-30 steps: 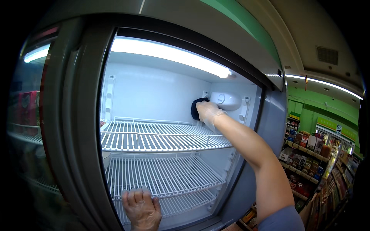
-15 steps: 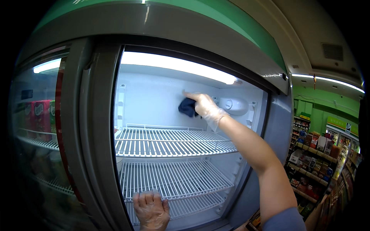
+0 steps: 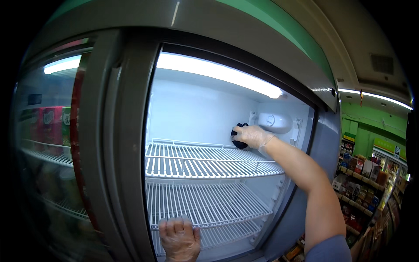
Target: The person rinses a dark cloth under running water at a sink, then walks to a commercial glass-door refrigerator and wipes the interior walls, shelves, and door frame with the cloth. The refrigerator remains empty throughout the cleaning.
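Cloth, dark and bunched, sits in my right hand, near the back right corner of the fridge and close to its back wall. My fingers are curled and clamped on it; they cover much of it, so its full shape is hidden, and I cannot tell how hard it meets the wall. Just right of that grip is a rounded white housing. Below the grip spreads the top wire shelf; above it glares a long lamp.

Lower down and left of the cloth, my left hand, in a see-through glove like the other, has its fingertips at the front edge of the middle wire shelf. I cannot tell whether it grips the wire, since the palm is turned away. The bottom shelf, below those fingers, is partly covered by the one over it.

Well left of both hands, pink cartons show dimly behind glass. Well right, past my forearm, store racks hold packages too small to make out; my grey-blue sleeve is cut off by the lower edge.
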`<state>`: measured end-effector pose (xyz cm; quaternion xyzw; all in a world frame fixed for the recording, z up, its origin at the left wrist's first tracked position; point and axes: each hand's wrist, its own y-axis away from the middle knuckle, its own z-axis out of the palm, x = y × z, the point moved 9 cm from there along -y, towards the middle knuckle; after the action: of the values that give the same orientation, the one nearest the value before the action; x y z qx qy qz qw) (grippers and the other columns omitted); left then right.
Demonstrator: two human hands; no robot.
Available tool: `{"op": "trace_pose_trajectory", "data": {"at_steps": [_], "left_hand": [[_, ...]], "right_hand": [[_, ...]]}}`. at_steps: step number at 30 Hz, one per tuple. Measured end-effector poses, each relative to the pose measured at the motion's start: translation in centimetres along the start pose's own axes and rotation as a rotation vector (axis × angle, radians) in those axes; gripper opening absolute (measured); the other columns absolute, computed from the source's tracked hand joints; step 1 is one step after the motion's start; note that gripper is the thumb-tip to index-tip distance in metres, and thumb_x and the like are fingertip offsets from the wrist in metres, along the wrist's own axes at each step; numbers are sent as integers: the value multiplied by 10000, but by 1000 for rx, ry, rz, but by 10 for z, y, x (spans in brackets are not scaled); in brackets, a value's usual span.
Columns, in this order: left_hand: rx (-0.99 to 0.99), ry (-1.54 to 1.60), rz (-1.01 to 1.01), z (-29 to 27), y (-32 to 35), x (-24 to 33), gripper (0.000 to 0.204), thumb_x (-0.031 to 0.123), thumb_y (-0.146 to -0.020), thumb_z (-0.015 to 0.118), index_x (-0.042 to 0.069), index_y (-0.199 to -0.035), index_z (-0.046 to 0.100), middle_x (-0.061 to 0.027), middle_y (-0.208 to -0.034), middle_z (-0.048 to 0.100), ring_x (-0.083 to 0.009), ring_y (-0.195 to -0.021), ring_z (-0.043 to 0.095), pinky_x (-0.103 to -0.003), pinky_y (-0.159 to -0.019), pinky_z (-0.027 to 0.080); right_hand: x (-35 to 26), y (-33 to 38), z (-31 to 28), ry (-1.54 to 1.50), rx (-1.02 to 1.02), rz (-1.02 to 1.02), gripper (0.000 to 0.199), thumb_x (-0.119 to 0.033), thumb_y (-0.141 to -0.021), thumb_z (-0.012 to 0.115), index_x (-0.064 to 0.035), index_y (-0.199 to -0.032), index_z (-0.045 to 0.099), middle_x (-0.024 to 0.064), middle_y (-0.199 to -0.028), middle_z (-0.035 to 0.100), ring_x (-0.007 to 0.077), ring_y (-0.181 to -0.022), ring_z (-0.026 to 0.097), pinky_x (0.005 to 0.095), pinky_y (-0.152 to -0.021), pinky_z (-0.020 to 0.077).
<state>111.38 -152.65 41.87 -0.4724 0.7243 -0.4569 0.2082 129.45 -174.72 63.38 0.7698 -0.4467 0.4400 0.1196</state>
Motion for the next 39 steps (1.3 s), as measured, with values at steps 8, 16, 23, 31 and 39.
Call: {"op": "trace_pose_trajectory", "data": {"at_steps": [8, 16, 23, 31, 39], "left_hand": [[3, 26, 3, -3, -1, -1, 307, 229, -795, 676, 52, -1005, 540, -105, -962, 468, -276, -1006, 454, -494, -1020, 298], [41, 60, 34, -7, -2, 1, 294, 226, -789, 685, 68, -987, 535, -97, -967, 465, -269, -1007, 455, -494, -1006, 312], [35, 24, 22, -5, -2, 1, 275, 237, -798, 676, 81, -966, 524, -87, -949, 450, -260, -1008, 453, -493, -1007, 309], [14, 57, 8, -2, -2, 2, 297, 231, -788, 680, 72, -993, 536, -91, -978, 464, -264, -1010, 451, -490, -1019, 300], [21, 53, 10, -6, -4, 3, 320, 208, -776, 696, 59, -1013, 541, -96, -974, 467, -268, -1018, 451, -482, -1015, 297]], "right_hand": [[-77, -95, -94, -97, 270, -170, 290, -110, -934, 555, -139, -1208, 644, 136, -1194, 604, 268, -1087, 624, 372, -921, 545], [-145, -144, -132, 24, 335, -444, 510, -61, -875, 619, -249, -1344, 550, -32, -1536, 357, 247, -1371, 422, 339, -1140, 415], [-34, -85, -88, -59, 426, -45, 605, 50, -869, 538, -199, -1417, 476, 53, -1583, 289, 343, -1366, 423, 398, -1118, 424], [13, -77, -77, -305, 352, 593, 631, 32, -864, 492, 78, -1453, 271, 370, -1485, 263, 481, -1298, 446, 458, -1096, 415], [-40, -132, -125, -207, 389, 297, 648, 67, -841, 472, 30, -1465, 300, 315, -1542, 208, 458, -1354, 386, 418, -1136, 371]]}}
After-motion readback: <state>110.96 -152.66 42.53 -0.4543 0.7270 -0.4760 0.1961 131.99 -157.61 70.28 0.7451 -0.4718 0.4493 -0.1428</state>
